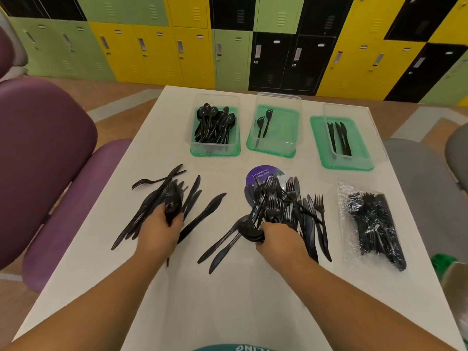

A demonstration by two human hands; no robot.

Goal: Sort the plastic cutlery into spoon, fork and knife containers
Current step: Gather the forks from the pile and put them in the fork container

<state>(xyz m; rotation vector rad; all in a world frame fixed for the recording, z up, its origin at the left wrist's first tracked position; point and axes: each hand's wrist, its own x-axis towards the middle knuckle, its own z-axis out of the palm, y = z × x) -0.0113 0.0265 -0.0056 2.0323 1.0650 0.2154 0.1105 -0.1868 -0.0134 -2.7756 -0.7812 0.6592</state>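
Both bare forearms reach forward, hands palm-down.
Left hand [162, 225] grips a cutlery bundle [173, 205]; right hand [279, 236], fingers curled, grips stacked black cutlery [249, 230].

Wall of green, yellow & black lockers [192, 46] at back. Brown floor [131, 89] w/ grey stripes. White table [228, 300] centre; purple padded chairs [45, 153] left, grey chair [417, 186] right. Even indoor light.

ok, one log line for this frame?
left hand: grips cutlery bundle | right hand: grips spoons | spoon box: fullest | fork box: two forks | knife box: few knives | wrapped pack: untouched
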